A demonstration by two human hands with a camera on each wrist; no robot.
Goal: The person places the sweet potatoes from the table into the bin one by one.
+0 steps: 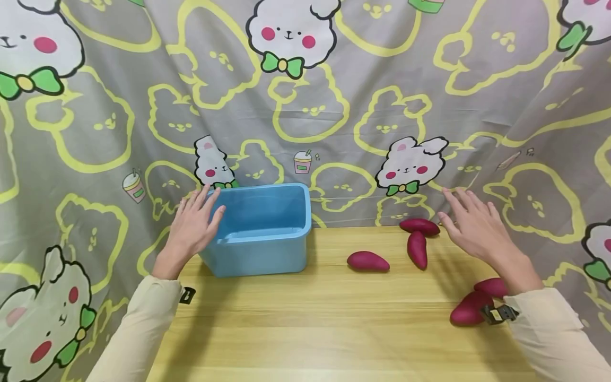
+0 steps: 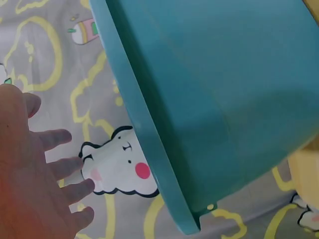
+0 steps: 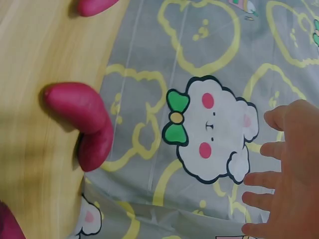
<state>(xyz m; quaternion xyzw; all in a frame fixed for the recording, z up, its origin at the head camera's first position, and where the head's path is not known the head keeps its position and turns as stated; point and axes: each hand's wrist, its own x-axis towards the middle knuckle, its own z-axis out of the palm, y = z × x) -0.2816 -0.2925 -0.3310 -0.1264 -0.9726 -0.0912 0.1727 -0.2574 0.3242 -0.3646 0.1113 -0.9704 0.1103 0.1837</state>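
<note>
A blue plastic bin (image 1: 260,257) stands at the left back of the table. My left hand (image 1: 191,223) hovers by its left rim, fingers extended and holding nothing; the left wrist view shows this hand (image 2: 45,174) apart from the bin wall (image 2: 144,134). Over the right side, my right hand (image 1: 479,225) is raised with fingers spread and nothing in it. Nearest to it are two touching purple sweet potatoes, one lying crosswise (image 1: 420,227) and one pointing forward (image 1: 417,250). Another sweet potato (image 1: 367,261) lies between them and the bin.
Two more sweet potatoes lie near the right forearm, one in front (image 1: 470,309) and one partly covered by the wrist (image 1: 491,287). A grey patterned curtain (image 1: 334,95) hangs behind the wooden table (image 1: 334,329).
</note>
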